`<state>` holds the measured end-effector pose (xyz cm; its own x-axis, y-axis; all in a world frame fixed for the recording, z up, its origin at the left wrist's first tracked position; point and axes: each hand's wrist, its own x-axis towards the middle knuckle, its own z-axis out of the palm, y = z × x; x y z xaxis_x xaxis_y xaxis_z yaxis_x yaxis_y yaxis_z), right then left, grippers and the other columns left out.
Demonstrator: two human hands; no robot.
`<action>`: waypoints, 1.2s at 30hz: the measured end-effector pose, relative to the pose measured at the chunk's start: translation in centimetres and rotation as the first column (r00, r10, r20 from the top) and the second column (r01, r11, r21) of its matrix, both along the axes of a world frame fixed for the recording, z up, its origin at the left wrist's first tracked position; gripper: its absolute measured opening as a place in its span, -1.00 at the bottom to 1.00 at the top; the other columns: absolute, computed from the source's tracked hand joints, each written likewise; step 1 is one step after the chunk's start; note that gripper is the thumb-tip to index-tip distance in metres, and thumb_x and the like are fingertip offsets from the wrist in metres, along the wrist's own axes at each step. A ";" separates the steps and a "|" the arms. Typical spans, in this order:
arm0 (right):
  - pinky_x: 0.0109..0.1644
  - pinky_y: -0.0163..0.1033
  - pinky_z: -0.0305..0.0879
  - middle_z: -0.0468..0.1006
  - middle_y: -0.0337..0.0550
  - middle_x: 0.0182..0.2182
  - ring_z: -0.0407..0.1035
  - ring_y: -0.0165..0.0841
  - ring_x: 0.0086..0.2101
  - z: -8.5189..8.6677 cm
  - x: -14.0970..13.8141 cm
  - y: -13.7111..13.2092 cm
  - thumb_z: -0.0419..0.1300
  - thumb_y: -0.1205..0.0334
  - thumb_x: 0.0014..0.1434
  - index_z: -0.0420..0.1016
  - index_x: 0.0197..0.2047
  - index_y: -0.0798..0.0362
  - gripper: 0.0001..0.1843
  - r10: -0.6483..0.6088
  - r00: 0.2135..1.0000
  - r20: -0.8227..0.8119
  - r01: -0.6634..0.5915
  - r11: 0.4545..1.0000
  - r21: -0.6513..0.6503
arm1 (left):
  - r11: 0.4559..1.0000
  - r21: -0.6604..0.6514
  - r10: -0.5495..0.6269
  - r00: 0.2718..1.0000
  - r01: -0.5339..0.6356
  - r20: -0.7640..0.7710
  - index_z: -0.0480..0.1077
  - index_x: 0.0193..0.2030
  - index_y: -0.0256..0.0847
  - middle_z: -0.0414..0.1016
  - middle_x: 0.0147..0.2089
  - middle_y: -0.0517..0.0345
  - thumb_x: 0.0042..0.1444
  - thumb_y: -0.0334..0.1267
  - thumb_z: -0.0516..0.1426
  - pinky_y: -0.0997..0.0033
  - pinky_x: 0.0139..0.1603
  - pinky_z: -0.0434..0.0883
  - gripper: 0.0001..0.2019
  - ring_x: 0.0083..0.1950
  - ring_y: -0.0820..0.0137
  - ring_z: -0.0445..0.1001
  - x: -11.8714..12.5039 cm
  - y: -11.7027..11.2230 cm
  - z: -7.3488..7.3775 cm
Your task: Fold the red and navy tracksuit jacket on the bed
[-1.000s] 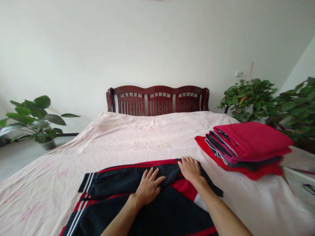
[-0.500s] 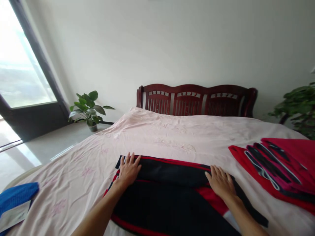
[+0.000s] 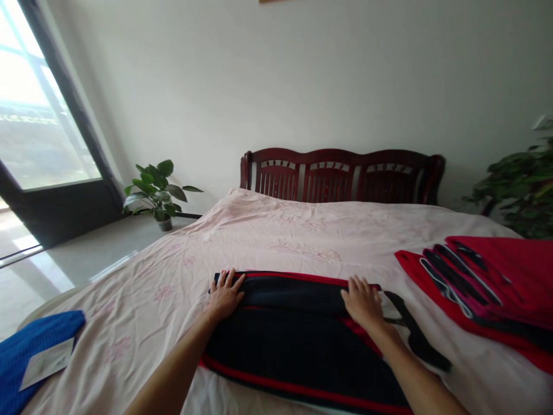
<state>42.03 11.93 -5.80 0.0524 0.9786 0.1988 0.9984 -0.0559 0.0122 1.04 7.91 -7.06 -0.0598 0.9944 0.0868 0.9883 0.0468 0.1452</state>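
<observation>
A dark navy garment with red trim [image 3: 298,351] lies in front of me on the bed, its far part folded over in a long band. My left hand [image 3: 225,295] rests palm down on the far left corner of that band, fingers spread. On the band's far right end lies my right hand [image 3: 363,300], also palm down with fingers stretched forward. Beyond it a dark strip with a white patch [image 3: 417,340] sticks out to the right. My right forearm covers part of the garment's red and dark right side.
A pale pink floral sheet [image 3: 268,230] covers the bed. Red and dark folded clothes [image 3: 496,282] are piled at right. A blue cloth [image 3: 43,340] with a flat pale packet [image 3: 47,363] lies at left. Behind stand a wooden headboard [image 3: 328,176] and a potted plant [image 3: 159,193].
My right hand has slid left along the garment, and its right end has drawn in, showing a pale patch beside the dark strip. My left hand stays near the left corner. The view shifted slightly.
</observation>
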 end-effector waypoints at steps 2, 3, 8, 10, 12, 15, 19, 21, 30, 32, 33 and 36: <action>0.41 0.11 -0.10 0.15 0.13 0.40 -0.05 -0.06 0.39 0.2 -3.9 -1.9 -0.14 0.13 0.39 0.16 0.42 0.22 -0.38 0.155 0.986 -0.058 -0.151 0.986 0.065 | 1.000 0.009 -0.012 0.999 0.011 0.053 0.15 0.43 0.08 -0.14 0.57 -0.01 0.30 -0.09 0.02 -0.38 0.40 -0.16 -0.44 0.55 -0.09 -0.23 -0.1 0.0 0.1; 0.41 0.09 -0.10 0.14 0.08 0.41 -0.05 -0.08 0.39 0.0 -5.7 -3.0 -0.14 0.11 0.39 0.12 0.44 0.17 -0.37 0.219 0.972 -0.087 -0.213 0.974 0.072 | 1.000 0.014 -0.021 0.996 0.020 0.087 0.17 0.43 0.08 -0.13 0.57 -0.01 0.29 -0.11 0.05 -0.38 0.40 -0.19 -0.44 0.55 -0.08 -0.24 -0.2 0.0 0.3; 0.44 0.11 -0.18 0.07 -0.02 0.43 -0.09 -0.10 0.41 -2.6 -9.9 -6.5 -0.05 0.02 0.37 0.10 0.46 0.09 -0.33 0.345 0.933 -0.104 -0.347 0.938 -0.002 | 0.997 0.047 -0.074 0.947 0.063 0.311 0.31 0.34 0.03 0.06 0.52 0.07 0.26 -0.10 0.04 -0.07 0.47 -0.03 -0.50 0.53 0.13 -0.03 -2.4 -0.9 1.3; 0.45 0.10 -0.20 0.07 -0.03 0.43 -0.09 -0.11 0.41 -3.2 -9.8 -6.7 -0.04 0.03 0.36 0.13 0.45 0.08 -0.34 0.339 0.936 -0.096 -0.340 0.940 -0.001 | 0.997 0.079 -0.047 0.915 0.017 0.402 0.33 0.33 -0.08 0.19 0.47 0.04 0.30 -0.06 -0.05 0.16 0.41 0.16 -0.50 0.46 0.25 0.16 -4.2 -2.4 1.6; 0.44 0.08 -0.18 0.10 -0.04 0.42 -0.07 -0.11 0.40 -3.4 -9.6 -6.6 -0.04 0.05 0.36 0.15 0.44 0.09 -0.36 0.336 0.936 -0.100 -0.336 0.942 0.015 | 0.993 0.092 0.019 0.880 -0.071 0.475 0.35 0.30 -0.18 0.35 0.36 -0.04 0.31 -0.02 -0.12 0.24 0.28 0.32 -0.47 0.32 0.26 0.37 -6.1 -4.5 1.6; 0.43 0.10 -0.15 0.16 0.00 0.40 -0.02 -0.10 0.38 -3.6 -9.4 -6.4 -0.02 0.07 0.35 0.21 0.41 0.12 -0.37 0.345 0.933 -0.100 -0.340 0.938 0.071 | 0.979 0.044 0.142 0.827 -0.197 0.544 0.44 0.16 -0.28 0.58 0.07 -0.12 0.26 0.07 -0.08 0.22 0.04 0.46 -0.43 0.03 0.18 0.58 -8.2 -7.7 0.9; 0.41 0.10 -0.07 0.24 0.02 0.36 0.08 -0.07 0.35 -4.5 -9.4 -6.2 -0.02 0.10 0.34 0.29 0.36 0.13 -0.41 0.379 0.921 -0.092 -0.362 0.918 0.165 | 0.975 -0.056 0.204 0.767 -0.215 0.608 0.54 -0.10 -0.28 0.65 -0.30 0.01 0.10 0.16 0.08 0.30 -0.29 0.46 -0.48 -0.28 0.17 0.61 -8.4 -9.9 -0.5; 0.40 0.10 -0.04 0.28 0.03 0.35 0.12 -0.07 0.33 -4.9 -9.2 -6.2 -0.02 0.12 0.34 0.32 0.34 0.12 -0.43 0.395 0.914 -0.094 -0.371 0.907 0.201 | 0.977 -0.062 0.194 0.747 -0.202 0.636 0.52 -0.15 -0.24 0.64 -0.32 0.07 0.04 0.15 0.14 0.34 -0.32 0.43 -0.52 -0.30 0.20 0.60 -7.8 -10.0 -0.9; 0.39 0.11 0.00 0.31 0.03 0.33 0.14 -0.06 0.32 -5.4 -8.8 -6.0 -0.02 0.11 0.34 0.35 0.32 0.12 -0.44 0.425 0.895 -0.134 -0.386 0.890 0.245 | 0.939 0.075 0.253 0.821 -0.337 0.512 0.34 -0.26 -0.12 0.55 -0.31 0.18 0.17 0.09 0.05 0.38 -0.23 0.32 -0.69 -0.23 0.28 0.52 -5.7 -9.4 0.7; 0.39 0.10 -0.01 0.31 0.04 0.32 0.14 -0.06 0.32 -5.6 -8.7 -5.9 -0.01 0.11 0.33 0.35 0.32 0.12 -0.44 0.428 0.893 -0.140 -0.385 0.887 0.254 | 0.929 -0.008 0.334 0.830 -0.369 0.447 0.34 -0.25 -0.11 0.56 -0.31 0.17 0.21 0.03 0.02 0.38 -0.25 0.29 -0.73 -0.23 0.28 0.53 -5.2 -9.3 0.9; 0.39 0.10 -0.01 0.31 0.05 0.32 0.14 -0.06 0.32 -5.7 -8.7 -5.9 0.00 0.11 0.33 0.35 0.32 0.12 -0.44 0.431 0.890 -0.146 -0.386 0.885 0.259 | 0.924 -0.044 0.360 0.828 -0.379 0.429 0.35 -0.24 -0.12 0.57 -0.30 0.15 0.22 -0.01 0.01 0.38 -0.26 0.29 -0.75 -0.23 0.27 0.54 -5.0 -9.1 0.9; 0.38 0.11 0.00 0.32 0.05 0.32 0.15 -0.06 0.31 -6.2 -8.5 -5.7 0.00 0.10 0.33 0.36 0.32 0.10 -0.44 0.445 0.881 -0.159 -0.393 0.878 0.273 | 0.915 -0.075 0.389 0.814 -0.397 0.431 0.40 -0.12 -0.14 0.62 -0.15 0.04 0.24 -0.05 -0.02 0.36 -0.20 0.32 -0.71 -0.11 0.22 0.57 -4.8 -8.4 0.8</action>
